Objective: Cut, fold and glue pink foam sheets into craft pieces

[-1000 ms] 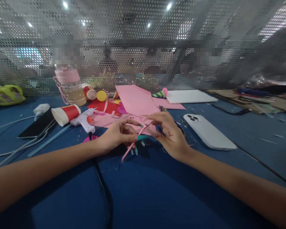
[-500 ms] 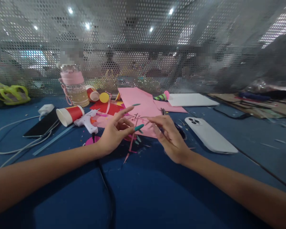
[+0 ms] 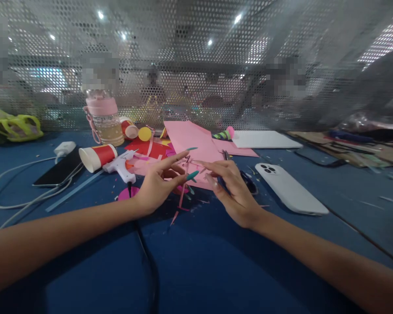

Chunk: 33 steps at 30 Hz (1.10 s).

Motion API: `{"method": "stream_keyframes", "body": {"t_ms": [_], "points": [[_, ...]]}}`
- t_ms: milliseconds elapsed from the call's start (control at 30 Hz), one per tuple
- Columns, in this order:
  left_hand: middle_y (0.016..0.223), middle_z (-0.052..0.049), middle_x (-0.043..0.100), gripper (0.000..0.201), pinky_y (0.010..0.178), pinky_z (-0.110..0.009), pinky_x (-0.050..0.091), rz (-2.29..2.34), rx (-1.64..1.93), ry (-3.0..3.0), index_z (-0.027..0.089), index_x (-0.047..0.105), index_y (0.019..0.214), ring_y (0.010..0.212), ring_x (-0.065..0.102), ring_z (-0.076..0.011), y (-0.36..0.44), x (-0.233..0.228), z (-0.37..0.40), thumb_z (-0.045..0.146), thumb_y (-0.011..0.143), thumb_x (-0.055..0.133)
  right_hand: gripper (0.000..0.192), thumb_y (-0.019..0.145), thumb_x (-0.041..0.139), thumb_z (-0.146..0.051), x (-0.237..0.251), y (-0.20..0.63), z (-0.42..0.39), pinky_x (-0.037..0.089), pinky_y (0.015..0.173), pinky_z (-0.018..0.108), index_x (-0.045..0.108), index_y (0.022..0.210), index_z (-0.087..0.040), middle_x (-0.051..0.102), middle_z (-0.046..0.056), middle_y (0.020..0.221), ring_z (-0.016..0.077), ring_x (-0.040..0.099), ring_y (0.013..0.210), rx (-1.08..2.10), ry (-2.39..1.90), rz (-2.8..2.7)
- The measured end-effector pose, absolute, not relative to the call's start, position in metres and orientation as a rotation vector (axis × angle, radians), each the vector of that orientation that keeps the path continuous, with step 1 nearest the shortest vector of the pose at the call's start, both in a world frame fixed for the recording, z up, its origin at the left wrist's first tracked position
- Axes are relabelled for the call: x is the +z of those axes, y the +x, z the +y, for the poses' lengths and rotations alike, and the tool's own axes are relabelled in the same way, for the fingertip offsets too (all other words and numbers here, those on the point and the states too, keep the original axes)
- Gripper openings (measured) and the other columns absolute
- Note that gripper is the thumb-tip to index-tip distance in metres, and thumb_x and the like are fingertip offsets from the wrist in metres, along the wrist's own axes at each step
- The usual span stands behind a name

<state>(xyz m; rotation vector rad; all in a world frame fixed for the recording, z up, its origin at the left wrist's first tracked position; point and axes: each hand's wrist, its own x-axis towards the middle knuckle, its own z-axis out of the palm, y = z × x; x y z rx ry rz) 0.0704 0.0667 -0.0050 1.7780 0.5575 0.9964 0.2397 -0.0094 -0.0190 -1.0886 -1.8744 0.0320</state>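
Note:
My left hand [image 3: 159, 183] and my right hand [image 3: 234, 189] meet over the blue table [image 3: 196, 261], both pinching the top of a thin pink paper strip [image 3: 180, 200] that hangs down to the table. The left hand's forefinger is stretched out above it. Just behind the hands lies a pink paper sheet [image 3: 191, 139]. Dark-handled scissors [image 3: 245, 181] lie partly hidden behind my right hand.
A white glue gun [image 3: 121, 168] and a tipped red paper cup [image 3: 96, 157] lie to the left, with a black phone [image 3: 57, 172] and white cables. A pink-lidded bottle [image 3: 105, 120] stands behind. A white phone [image 3: 290, 189] lies at the right. A perforated metal screen [image 3: 196, 65] closes the back.
The pink strip has swung from a slant to hanging nearly straight down. My left forefinger has stretched out, and both hands have risen slightly.

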Motion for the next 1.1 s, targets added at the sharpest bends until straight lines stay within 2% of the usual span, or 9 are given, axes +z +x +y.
{"method": "stream_keyframes", "body": {"t_ms": [1100], "points": [[0.067, 0.003, 0.054, 0.055, 0.048, -0.019, 0.050, 0.561, 0.963, 1.754, 0.023, 0.047, 0.121, 0.053, 0.052, -0.0080, 0.0697, -0.0055, 0.0657, 0.021, 0.068, 0.063, 0.041, 0.086, 0.040, -0.019, -0.0179, 0.2379, -0.0090, 0.042, 0.081, 0.043, 0.038, 0.123, -0.036, 0.045, 0.006, 0.099, 0.0199, 0.043, 0.092, -0.005, -1.091, -1.915]]}}
